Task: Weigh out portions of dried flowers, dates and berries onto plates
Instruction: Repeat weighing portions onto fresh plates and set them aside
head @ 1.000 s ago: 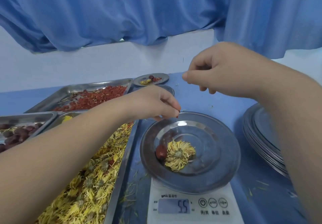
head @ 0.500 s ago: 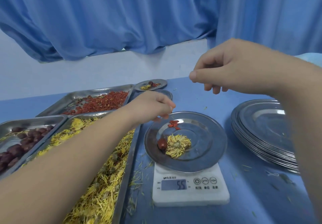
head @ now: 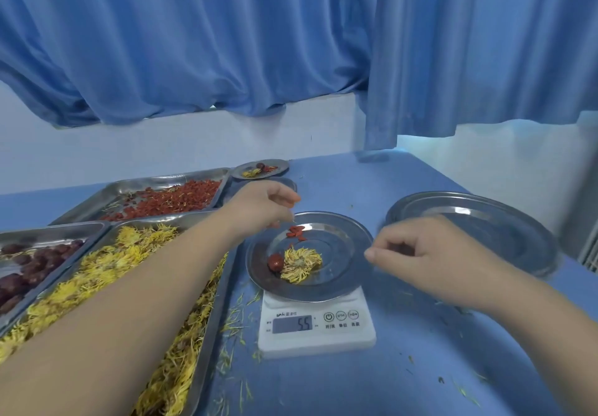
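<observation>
Now on the scale [head: 317,331]: the plate [head: 343,247] carries one dried flower [head: 301,263], a date [head: 275,262] touching it, and a small cluster of berries [head: 296,233] on the side away from the scale's display [head: 293,324]. My left hand [head: 262,208] hovers over that far rim, fingertips pinched on a few more berries. My right hand [head: 417,250] hangs just right of the scale, fingers curled and thumb against forefinger, with nothing I can see in it. The hands are apart, and neither appears to touch the plate.

To do this step well, I judge, the berries should go down one or two at a time from low over the plate. Both hands should stay off the rim so the reading is honest, with a pause for the number to settle before more goes on.

The display reads "55"; I cannot make out a decimal point. A small brand mark above it is too fine to read, and three round buttons beside it carry Chinese labels.

Left of the scale sit a flower tray [head: 213,318], a berry tray [head: 168,177] and a date tray [head: 48,228]. Right of it is a stack of spare plates [head: 469,218]; beyond it, a filled plate [head: 281,165].
</observation>
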